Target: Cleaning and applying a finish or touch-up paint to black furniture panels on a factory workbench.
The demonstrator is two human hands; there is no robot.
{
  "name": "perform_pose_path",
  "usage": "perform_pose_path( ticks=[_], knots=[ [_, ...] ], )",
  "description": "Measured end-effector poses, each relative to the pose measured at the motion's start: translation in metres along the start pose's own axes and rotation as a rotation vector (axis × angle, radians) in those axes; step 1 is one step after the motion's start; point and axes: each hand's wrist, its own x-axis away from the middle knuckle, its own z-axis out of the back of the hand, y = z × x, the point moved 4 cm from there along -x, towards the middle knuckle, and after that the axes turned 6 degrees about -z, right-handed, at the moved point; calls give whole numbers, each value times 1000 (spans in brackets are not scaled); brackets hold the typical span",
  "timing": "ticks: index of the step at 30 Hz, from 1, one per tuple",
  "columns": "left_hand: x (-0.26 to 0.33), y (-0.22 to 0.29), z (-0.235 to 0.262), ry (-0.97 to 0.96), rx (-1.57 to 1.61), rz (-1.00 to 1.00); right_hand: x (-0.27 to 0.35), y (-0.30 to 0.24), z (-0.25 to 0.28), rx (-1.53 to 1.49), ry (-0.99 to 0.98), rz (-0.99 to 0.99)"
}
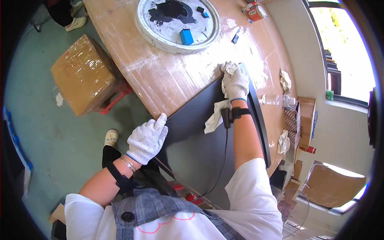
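Note:
A large flat black panel (191,138) lies at an angle over the near part of the table, close to my body. My right hand (237,85), in a white knitted glove, presses a crumpled white cloth (229,68) against the panel's far end. Another piece of white cloth (216,117) hangs down over the dark surface beside my right wrist. At the panel's left corner, my gloved left hand (147,139) is closed at the edge, its fingertips touching the corner. The undersides of both hands are hidden.
A round white turntable (146,37) carries a blue block (186,37). Small blue-black pieces (235,38) lie nearby. A wrapped cardboard box (82,74) stands left on a red stool (116,100). Clear bottles (270,99) and crumpled cloths (284,142) line the right side. Another person's feet (76,24) show.

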Motion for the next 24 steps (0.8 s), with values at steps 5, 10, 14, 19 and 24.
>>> perform_pose_path(
  ticks=[5,10,14,19,24],
  knots=[
    [9,-14,6,76,-21,-10,74,-22,-18,114,-55,-1],
    [3,-2,2,42,9,-19,52,25,-8,-104,-64,42],
    [-1,1,-1,42,10,-18,10,30,3,62,21,-147],
    [11,-15,9,62,-20,31,121,-38,-1,123,-95,43],
    [4,-3,-4,98,28,-44,54,30,-7,-564,-64,27]
  ],
)
